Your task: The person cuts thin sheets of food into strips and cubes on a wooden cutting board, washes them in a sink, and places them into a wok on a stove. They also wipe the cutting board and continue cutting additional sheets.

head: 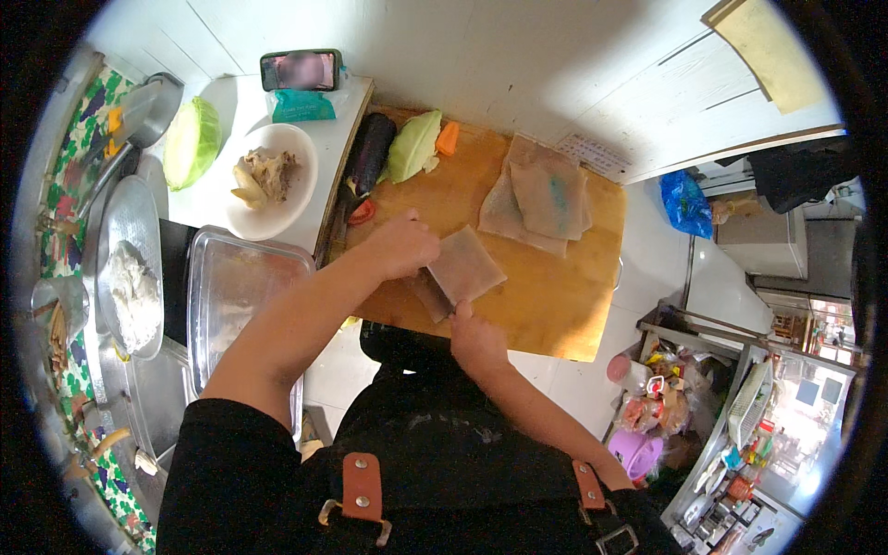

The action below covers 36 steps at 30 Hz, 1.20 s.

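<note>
On the wooden cutting board (555, 291), a square tan sheet of what looks like pork skin (470, 260) lies between my hands. My right hand (480, 338) pinches its near corner between thumb and fingers. My left hand (404, 246) is closed in a fist at the sheet's left edge. From under that fist a flat, dark blade, apparently a knife (431, 300), extends towards me along the sheet; its handle is hidden in the fist. Farther back on the right is a stack of larger skin pieces (541, 191), the top one bearing a blue-green stain.
An eggplant (371, 154), cabbage leaf (414, 147), carrot piece (447, 139) and tomato piece (361, 212) lie at the board's back left. Left are a white bowl (305, 173) with meat, a cabbage (193, 143), a clear plastic tub (253, 253) and a propped phone (302, 71). A wall borders the back.
</note>
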### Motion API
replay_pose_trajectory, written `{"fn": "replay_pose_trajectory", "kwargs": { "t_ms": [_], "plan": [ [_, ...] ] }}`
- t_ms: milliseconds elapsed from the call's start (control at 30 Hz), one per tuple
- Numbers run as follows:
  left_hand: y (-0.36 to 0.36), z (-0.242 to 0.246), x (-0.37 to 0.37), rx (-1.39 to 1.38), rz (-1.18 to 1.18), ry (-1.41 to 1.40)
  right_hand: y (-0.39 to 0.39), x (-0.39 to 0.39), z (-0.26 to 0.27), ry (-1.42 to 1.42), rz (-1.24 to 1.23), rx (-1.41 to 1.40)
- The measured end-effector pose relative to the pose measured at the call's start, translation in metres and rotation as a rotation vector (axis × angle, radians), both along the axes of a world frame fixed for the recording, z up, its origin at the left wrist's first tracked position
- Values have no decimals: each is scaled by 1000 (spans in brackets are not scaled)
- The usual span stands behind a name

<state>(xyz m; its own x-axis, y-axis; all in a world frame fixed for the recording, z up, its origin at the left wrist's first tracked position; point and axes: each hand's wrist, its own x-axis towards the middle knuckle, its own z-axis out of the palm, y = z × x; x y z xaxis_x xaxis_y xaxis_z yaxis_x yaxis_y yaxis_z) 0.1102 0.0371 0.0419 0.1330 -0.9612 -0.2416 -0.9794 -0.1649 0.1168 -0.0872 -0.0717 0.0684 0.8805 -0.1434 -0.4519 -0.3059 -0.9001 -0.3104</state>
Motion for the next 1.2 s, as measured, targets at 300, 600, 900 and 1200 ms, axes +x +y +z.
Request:
{"fn": "replay_pose_trajectory", "kwargs": {
  "t_ms": [300, 600, 900, 1200],
  "plan": [
    [9, 15, -13, -321, 99, -149, 3, -3, -5, -29, 12, -17],
    [52, -22, -139, -602, 928, 304, -15, -11, 11, -67, -128, 163],
    [-15, -39, -161, -435, 705, 92, -98, -39, 28, -100, -275, 50],
    [16, -34, -136, -267, 465, 183, -118, -45, 20, 66, -39, 64]
  ]
}}
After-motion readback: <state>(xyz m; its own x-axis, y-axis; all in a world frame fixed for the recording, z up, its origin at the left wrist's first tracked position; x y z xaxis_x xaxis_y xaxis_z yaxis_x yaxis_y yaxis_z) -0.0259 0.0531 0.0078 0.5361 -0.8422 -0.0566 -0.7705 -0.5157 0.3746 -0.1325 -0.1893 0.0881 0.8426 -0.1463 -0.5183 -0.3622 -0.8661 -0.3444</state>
